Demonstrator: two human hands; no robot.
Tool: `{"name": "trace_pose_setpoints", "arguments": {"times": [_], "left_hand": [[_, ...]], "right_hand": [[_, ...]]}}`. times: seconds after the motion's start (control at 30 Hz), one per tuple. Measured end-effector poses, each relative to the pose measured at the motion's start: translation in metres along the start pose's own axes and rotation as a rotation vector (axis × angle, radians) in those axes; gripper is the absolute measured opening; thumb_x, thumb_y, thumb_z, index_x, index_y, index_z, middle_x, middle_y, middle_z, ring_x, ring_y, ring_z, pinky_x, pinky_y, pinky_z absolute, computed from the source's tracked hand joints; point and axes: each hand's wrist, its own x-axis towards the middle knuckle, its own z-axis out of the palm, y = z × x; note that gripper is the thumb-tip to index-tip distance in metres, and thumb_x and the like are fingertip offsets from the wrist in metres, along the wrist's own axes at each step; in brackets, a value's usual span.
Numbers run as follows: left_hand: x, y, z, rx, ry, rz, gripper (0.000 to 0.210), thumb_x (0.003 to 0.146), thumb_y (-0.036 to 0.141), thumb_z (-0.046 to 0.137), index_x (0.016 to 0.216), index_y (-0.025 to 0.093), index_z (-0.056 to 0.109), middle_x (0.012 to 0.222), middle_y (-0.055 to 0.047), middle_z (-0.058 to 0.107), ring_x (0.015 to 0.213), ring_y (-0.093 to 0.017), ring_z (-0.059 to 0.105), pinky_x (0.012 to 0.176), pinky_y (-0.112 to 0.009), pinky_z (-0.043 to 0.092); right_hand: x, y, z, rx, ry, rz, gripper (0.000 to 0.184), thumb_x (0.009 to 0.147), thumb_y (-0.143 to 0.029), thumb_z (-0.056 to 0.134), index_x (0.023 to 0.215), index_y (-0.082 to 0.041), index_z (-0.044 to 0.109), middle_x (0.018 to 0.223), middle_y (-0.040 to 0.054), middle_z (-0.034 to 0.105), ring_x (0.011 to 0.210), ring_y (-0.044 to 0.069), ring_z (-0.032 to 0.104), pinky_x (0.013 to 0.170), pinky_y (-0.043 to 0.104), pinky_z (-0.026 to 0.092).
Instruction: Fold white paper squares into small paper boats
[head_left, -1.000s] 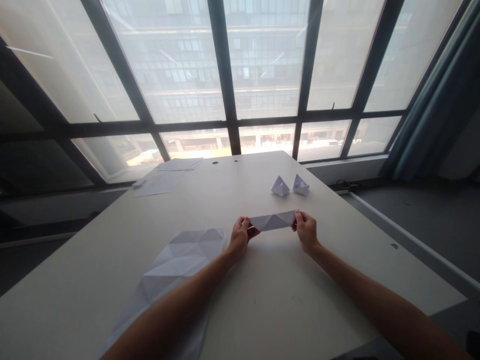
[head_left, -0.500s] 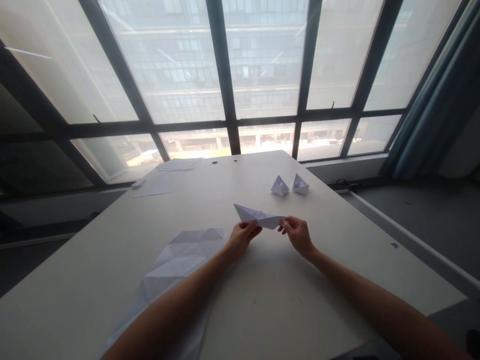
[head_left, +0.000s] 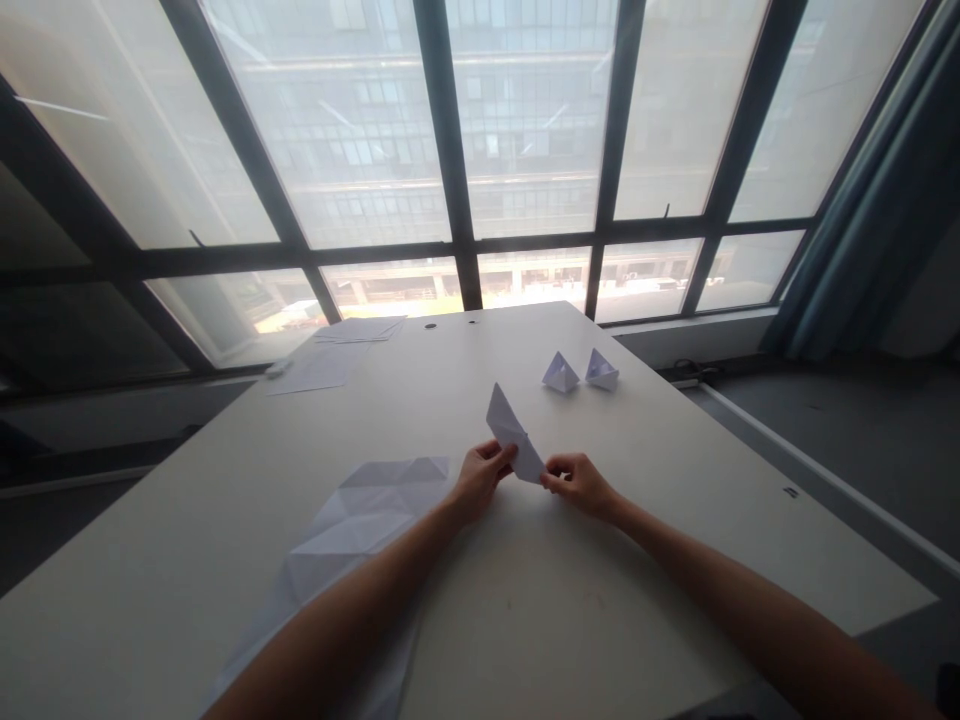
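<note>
A white folded paper boat is tilted between my two hands, one pointed end up and to the left. My left hand pinches its lower middle, thumb on the near face. At the lower right tip, the fingers of my right hand are closed on the paper. Beyond my hands, two more folded paper boats stand side by side on the white table.
A large creased sheet of paper lies under and beside my left forearm. Flat paper sheets rest at the table's far left. Windows rise behind the far edge, and a blue curtain hangs at the right.
The paper boat has turned from nearly level to steeply tilted, its left end up and its right end down. My right hand has moved slightly left and down with it.
</note>
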Motion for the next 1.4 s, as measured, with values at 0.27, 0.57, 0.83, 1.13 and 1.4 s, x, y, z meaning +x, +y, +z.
{"name": "trace_pose_setpoints", "arguments": {"times": [0.27, 0.57, 0.83, 1.13, 1.4], "left_hand": [[-0.010, 0.007, 0.013, 0.211, -0.181, -0.004, 0.034, 0.070, 0.033, 0.081, 0.096, 0.010, 0.074, 0.091, -0.010, 0.075, 0.082, -0.023, 0.068, 0.078, -0.033, 0.051], [-0.009, 0.006, 0.011, 0.329, -0.157, -0.015, 0.031, 0.070, 0.034, 0.081, 0.087, 0.008, 0.076, 0.081, -0.009, 0.075, 0.068, -0.019, 0.066, 0.064, -0.026, 0.049], [-0.010, 0.007, 0.013, 0.390, -0.124, -0.017, 0.036, 0.069, 0.043, 0.079, 0.082, 0.008, 0.077, 0.074, -0.009, 0.073, 0.063, -0.018, 0.064, 0.059, -0.026, 0.048], [-0.011, 0.006, 0.011, 0.395, -0.203, -0.050, 0.036, 0.073, 0.044, 0.077, 0.078, 0.009, 0.076, 0.070, -0.007, 0.070, 0.062, -0.016, 0.062, 0.059, -0.024, 0.045], [-0.012, 0.011, 0.012, 0.424, -0.199, -0.082, 0.037, 0.071, 0.046, 0.078, 0.074, 0.008, 0.076, 0.063, -0.006, 0.068, 0.057, -0.016, 0.061, 0.053, -0.023, 0.043]], "right_hand": [[-0.001, -0.002, 0.001, -0.023, 0.000, 0.001, 0.039, 0.086, -0.042, 0.057, 0.060, -0.014, 0.059, 0.055, -0.0025, 0.049, 0.054, 0.010, 0.041, 0.051, 0.023, 0.029], [-0.002, 0.000, 0.006, -0.079, 0.014, 0.007, 0.039, 0.084, -0.039, 0.057, 0.054, -0.015, 0.051, 0.052, -0.0043, 0.039, 0.053, 0.009, 0.034, 0.049, 0.022, 0.024], [-0.001, 0.001, 0.008, -0.094, 0.039, 0.004, 0.039, 0.084, -0.040, 0.057, 0.054, -0.015, 0.050, 0.052, -0.0038, 0.039, 0.053, 0.009, 0.035, 0.049, 0.022, 0.024], [-0.003, 0.003, 0.005, 0.039, -0.115, 0.077, 0.045, 0.082, -0.049, 0.058, 0.054, -0.016, 0.045, 0.053, -0.0044, 0.033, 0.052, 0.008, 0.029, 0.047, 0.022, 0.020], [-0.004, 0.004, 0.007, 0.069, -0.097, 0.089, 0.044, 0.082, -0.050, 0.057, 0.055, -0.017, 0.043, 0.054, -0.0043, 0.031, 0.052, 0.008, 0.028, 0.047, 0.022, 0.021]]}}
